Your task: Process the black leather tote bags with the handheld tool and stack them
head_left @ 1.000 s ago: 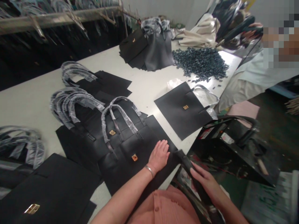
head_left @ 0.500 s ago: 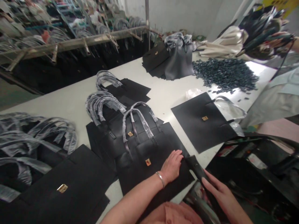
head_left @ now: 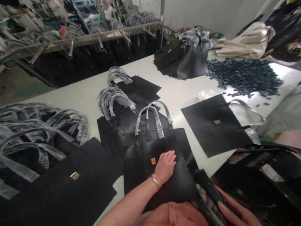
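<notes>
My left hand (head_left: 166, 165), with a bracelet at its wrist, lies flat on a black handbag (head_left: 162, 185), just right of its gold clasp (head_left: 153, 161). The bag's two plastic-wrapped handles (head_left: 160, 125) stand up at its top edge. At the lower right, my right hand (head_left: 232, 205) grips a long black piece (head_left: 209, 185) between thumb and fingers. That piece touches the bag's lower right corner, and its lower part is hidden by the hand and frame edge.
Another black bag (head_left: 211, 138) lies at the right. Stacked black bags (head_left: 94, 175) fill the left, with more behind. Small dark pieces (head_left: 249, 75) are heaped on the white table (head_left: 84, 91). A metal rack (head_left: 82, 40) stands behind, a dark open container (head_left: 265, 188) lower right.
The top bag has shifted and its upper edge now overlaps the bags beneath differently. My left hand has slid toward the clasp. My right hand and the black piece sit lower. The view has turned slightly right-to-left.
</notes>
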A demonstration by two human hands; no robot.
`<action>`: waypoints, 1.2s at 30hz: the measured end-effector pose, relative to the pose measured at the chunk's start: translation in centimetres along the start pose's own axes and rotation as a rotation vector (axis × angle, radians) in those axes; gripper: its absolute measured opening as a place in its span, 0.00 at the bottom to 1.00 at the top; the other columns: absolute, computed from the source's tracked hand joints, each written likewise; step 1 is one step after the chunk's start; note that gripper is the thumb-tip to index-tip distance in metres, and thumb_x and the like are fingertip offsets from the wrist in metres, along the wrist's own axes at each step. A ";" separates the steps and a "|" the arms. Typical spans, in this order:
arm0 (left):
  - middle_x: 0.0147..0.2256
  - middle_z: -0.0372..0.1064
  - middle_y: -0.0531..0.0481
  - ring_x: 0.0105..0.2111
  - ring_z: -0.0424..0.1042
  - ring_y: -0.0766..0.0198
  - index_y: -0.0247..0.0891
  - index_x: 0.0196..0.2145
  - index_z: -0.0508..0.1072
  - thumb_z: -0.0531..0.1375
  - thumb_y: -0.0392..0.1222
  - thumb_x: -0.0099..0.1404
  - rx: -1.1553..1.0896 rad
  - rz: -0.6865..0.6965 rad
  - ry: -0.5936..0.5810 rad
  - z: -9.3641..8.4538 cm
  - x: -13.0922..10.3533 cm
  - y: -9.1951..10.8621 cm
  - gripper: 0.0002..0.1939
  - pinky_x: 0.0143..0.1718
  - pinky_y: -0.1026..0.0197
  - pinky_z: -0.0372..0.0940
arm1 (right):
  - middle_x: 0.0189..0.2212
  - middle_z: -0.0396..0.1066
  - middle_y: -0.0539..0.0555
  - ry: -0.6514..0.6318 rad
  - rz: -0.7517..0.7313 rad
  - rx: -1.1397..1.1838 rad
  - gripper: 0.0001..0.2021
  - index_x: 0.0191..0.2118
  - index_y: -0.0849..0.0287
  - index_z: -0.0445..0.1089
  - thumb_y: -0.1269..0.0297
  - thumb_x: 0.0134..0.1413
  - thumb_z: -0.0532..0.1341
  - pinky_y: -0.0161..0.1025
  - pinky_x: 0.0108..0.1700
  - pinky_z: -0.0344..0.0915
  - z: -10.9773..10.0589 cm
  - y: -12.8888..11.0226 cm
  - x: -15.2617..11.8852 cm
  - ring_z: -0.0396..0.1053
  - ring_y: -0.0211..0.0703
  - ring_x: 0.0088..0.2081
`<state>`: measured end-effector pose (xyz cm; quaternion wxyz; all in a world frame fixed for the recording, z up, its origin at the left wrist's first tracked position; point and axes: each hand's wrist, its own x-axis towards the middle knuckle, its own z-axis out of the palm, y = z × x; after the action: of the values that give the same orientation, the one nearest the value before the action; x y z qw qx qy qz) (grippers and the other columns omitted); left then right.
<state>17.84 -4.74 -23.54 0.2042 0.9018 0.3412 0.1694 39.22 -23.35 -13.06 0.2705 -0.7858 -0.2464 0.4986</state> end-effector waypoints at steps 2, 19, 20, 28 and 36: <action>0.52 0.67 0.44 0.55 0.63 0.58 0.37 0.50 0.68 0.55 0.35 0.67 -0.001 0.018 0.023 -0.1 -0.1 -0.2 0.13 0.56 0.52 0.62 | 0.51 0.75 0.56 -0.032 0.020 0.081 0.35 0.57 0.56 0.69 0.44 0.44 0.63 0.42 0.45 0.73 1.5 -2.7 0.7 0.71 0.58 0.51; 0.31 0.68 0.40 0.33 0.68 0.58 0.33 0.31 0.71 0.51 0.29 0.65 0.280 0.586 -0.407 -5.9 8.3 -7.8 0.10 0.30 0.58 0.66 | 0.24 0.67 0.45 -0.235 0.015 0.281 0.36 0.64 0.57 0.54 0.48 0.52 0.61 0.33 0.19 0.60 7.3 -7.7 6.7 0.65 0.35 0.17; 0.31 0.68 0.40 0.32 0.68 0.58 0.33 0.30 0.72 0.52 0.29 0.64 0.281 0.642 -0.441 -5.9 8.8 -8.1 0.10 0.30 0.58 0.66 | 0.24 0.67 0.45 -0.221 0.029 0.289 0.37 0.64 0.58 0.54 0.48 0.51 0.61 0.33 0.19 0.60 7.3 -7.7 6.5 0.65 0.35 0.17; 0.27 0.67 0.40 0.26 0.67 0.60 0.35 0.25 0.71 0.53 0.30 0.60 0.265 0.860 -0.550 -5.5 11.0 -9.2 0.09 0.24 0.58 0.65 | 0.25 0.68 0.46 -0.164 0.045 0.352 0.42 0.64 0.61 0.52 0.47 0.47 0.63 0.33 0.19 0.59 7.1 -7.4 6.0 0.65 0.35 0.17; 0.27 0.66 0.46 0.26 0.68 0.61 0.36 0.31 0.68 0.52 0.34 0.65 0.209 0.654 -0.443 -5.4 11.2 -8.9 0.07 0.27 0.60 0.66 | 0.26 0.69 0.46 -0.190 0.019 0.356 0.41 0.64 0.59 0.52 0.48 0.48 0.64 0.34 0.20 0.60 7.3 -8.3 6.9 0.65 0.35 0.18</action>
<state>18.52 10.34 -21.29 0.1154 0.9933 -0.0005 -0.0084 34.20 -11.46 -14.60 0.3759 -0.6773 -0.1717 0.6087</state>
